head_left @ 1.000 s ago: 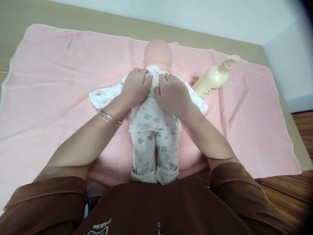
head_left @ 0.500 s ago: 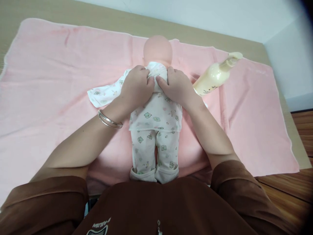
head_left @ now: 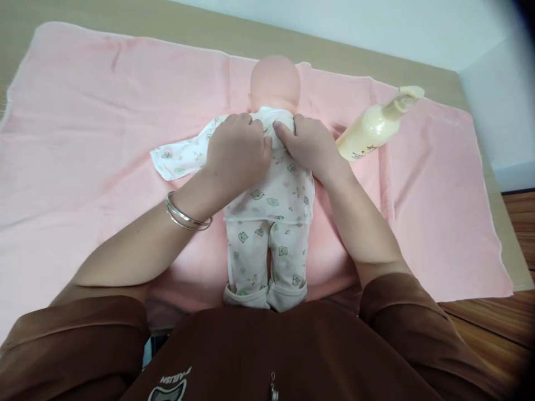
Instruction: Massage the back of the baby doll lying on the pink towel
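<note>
A bald baby doll (head_left: 275, 83) lies face down with its head away from me, dressed in a white printed shirt (head_left: 267, 203) and matching trousers (head_left: 288, 256) with turned-up cuffs. My left hand (head_left: 240, 147) is curled over its left upper back and shoulder, the thumb bent in near the spine. Over the opposite shoulder lies my right hand (head_left: 313, 145), its fingers closed round the side and its thumb pressed on the upper back. The shirt is creased between the two thumbs. Both hands' fingertips are hidden. One sleeve (head_left: 178, 159) stretches out flat to the left.
A pink blanket (head_left: 104, 111) lies under the doll on a wooden table (head_left: 334, 55). On the right, a cream-coloured pump bottle (head_left: 370, 131) rests on the blanket close to my right wrist. A pale wall (head_left: 376, 28) stands behind the table, and wooden flooring (head_left: 497, 317) shows at lower right.
My left hand has rolled inward, its fingers more curled and its thumb lower and further right. My right thumb has moved up slightly. The view has shifted a little.
</note>
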